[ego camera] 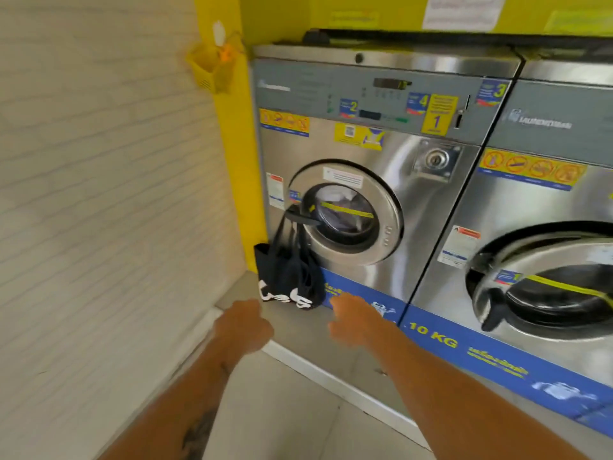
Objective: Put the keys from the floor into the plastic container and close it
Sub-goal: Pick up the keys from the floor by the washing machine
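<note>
Neither keys nor a lidded plastic container show in this view. Both my arms reach forward over the raised grey step in front of the washing machine. My left hand is seen from behind with its fingers curled in, and nothing shows in it. My right hand hangs with its fingers loosely bent and apart, empty. Both hands sit just below a black tote bag, which hangs by its straps from the machine's door handle. The picture is blurred by motion.
A second washer stands to the right. A small yellow plastic holder with something orange in it hangs on the yellow wall corner. A pale ribbed wall closes the left side. Tiled floor lies below the step.
</note>
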Available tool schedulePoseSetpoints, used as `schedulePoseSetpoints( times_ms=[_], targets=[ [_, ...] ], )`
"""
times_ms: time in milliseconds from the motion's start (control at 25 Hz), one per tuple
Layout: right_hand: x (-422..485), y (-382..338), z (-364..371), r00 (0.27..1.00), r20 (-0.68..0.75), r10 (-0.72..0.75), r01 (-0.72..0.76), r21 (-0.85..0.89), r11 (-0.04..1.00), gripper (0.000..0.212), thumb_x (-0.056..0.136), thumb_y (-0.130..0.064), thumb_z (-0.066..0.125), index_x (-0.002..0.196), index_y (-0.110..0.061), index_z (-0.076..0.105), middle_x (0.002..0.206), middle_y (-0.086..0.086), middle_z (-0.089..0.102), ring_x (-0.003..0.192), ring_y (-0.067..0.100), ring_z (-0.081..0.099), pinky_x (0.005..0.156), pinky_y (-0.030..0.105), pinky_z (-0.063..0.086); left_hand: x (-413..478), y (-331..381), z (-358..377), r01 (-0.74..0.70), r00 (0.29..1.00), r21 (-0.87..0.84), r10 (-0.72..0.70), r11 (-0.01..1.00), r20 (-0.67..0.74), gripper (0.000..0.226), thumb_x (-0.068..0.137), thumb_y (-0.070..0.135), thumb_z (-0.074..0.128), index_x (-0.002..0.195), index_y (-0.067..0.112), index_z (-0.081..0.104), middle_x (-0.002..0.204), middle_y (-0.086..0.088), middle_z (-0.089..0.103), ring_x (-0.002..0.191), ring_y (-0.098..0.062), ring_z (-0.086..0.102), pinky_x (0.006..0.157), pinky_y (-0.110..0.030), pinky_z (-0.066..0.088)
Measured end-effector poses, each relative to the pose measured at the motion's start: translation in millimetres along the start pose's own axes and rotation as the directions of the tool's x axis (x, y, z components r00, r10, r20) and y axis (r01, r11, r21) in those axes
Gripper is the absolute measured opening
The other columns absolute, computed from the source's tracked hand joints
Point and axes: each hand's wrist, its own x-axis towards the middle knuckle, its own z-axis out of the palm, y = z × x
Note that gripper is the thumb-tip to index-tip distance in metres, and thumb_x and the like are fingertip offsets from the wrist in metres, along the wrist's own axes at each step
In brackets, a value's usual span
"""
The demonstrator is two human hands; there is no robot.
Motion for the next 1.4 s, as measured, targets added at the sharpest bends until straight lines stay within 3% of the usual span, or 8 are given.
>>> schedulePoseSetpoints(
  times_ms=[80,160,240,360,560,800,1040,1400],
  targets=[
    [16.8,31.3,11.6,0.992,0.032,0.123,-0.124,0.024,0.992,0.01,0.086,-0.023,0.057,0.085,-0.019,0.048,0.116,0.013,0.053,0.117,0.035,0.054,0.078,0.035,0.04,34.5,21.6,24.0,-0.055,0.994,-0.022,0.056,0.998,0.09,0.042,0.083,0.022,0.05,0.124,0.019,0.056,0.132,-0.008,0.056,0.121,-0.032,0.054,0.096,-0.037,0.045],
    [27.9,59.0,25.5,0.977,0.05,0.207,-0.209,0.05,0.977,0.035,0.09,-0.024,0.054,0.122,-0.01,0.054,0.136,0.015,0.05,0.128,0.033,0.049,0.091,0.036,0.044,63.5,41.5,46.4,-0.102,0.979,-0.021,0.104,0.995,0.176,0.043,0.082,0.021,0.05,0.124,0.019,0.057,0.132,-0.009,0.057,0.121,-0.032,0.055,0.096,-0.036,0.044],
    [35.1,81.4,36.6,0.958,0.049,0.284,-0.287,0.064,0.956,0.055,0.094,-0.026,0.051,0.144,-0.007,0.04,0.151,0.017,0.039,0.138,0.033,0.04,0.109,0.039,0.038,86.6,60.9,67.8,-0.151,0.957,-0.004,0.147,0.989,0.25,0.041,0.081,0.019,0.051,0.122,0.018,0.059,0.13,-0.011,0.059,0.121,-0.033,0.056,0.096,-0.035,0.045],
    [35.3,109.9,51.9,0.93,0.053,0.363,-0.367,0.114,0.923,0.054,0.092,-0.027,0.05,0.143,-0.01,0.041,0.146,0.015,0.043,0.133,0.036,0.042,0.108,0.044,0.038,104.6,87.8,93.9,-0.237,0.916,0.038,0.21,0.971,0.343,0.042,0.08,0.02,0.051,0.121,0.015,0.06,0.126,-0.013,0.061,0.118,-0.035,0.058,0.095,-0.037,0.047],
    [45.6,172.5,79.0,0.911,0.041,0.41,-0.41,0.193,0.891,0.049,0.092,-0.022,0.05,0.14,-0.013,0.043,0.14,0.01,0.045,0.128,0.034,0.042,0.101,0.039,0.04,129.3,134.4,151.4,-0.356,0.843,0.094,0.276,0.93,0.461,0.035,0.08,0.019,0.051,0.114,0.016,0.061,0.12,-0.011,0.063,0.111,-0.035,0.06,0.087,-0.035,0.049],
    [118.0,276.9,178.7,0.917,0.045,0.396,-0.395,0.242,0.886,0.052,0.09,-0.021,0.05,0.141,-0.018,0.039,0.14,0.005,0.043,0.127,0.029,0.041,0.097,0.038,0.043,175.2,179.2,299.9,-0.468,0.763,0.13,0.325,0.874,0.559,0.026,0.082,0.015,0.049,0.106,0.017,0.059,0.109,-0.006,0.06,0.098,-0.027,0.06,0.073,-0.031,0.044],
    [211.2,375.7,332.1,0.904,0.049,0.424,-0.424,0.219,0.879,0.059,0.085,-0.021,0.055,0.141,-0.015,0.035,0.14,0.007,0.041,0.129,0.03,0.039,0.094,0.038,0.044,255.0,193.0,503.9,-0.487,0.771,0.13,0.355,0.864,0.529,0.038,0.086,0.019,0.052,0.124,0.02,0.055,0.126,-0.003,0.058,0.117,-0.026,0.056,0.092,-0.034,0.046],
    [263.2,489.7,469.9,0.901,0.04,0.432,-0.433,0.147,0.889,0.076,0.089,-0.027,0.055,0.153,-0.015,0.017,0.162,0.007,0.014,0.146,0.028,0.016,0.112,0.041,0.035,328.9,190.9,714.2,-0.565,0.792,0.086,0.511,0.821,0.333,0.049,0.087,0.03,0.062,0.133,0.027,0.044,0.132,-0.003,0.043,0.118,-0.028,0.045,0.093,-0.04,0.043]
  ],
)
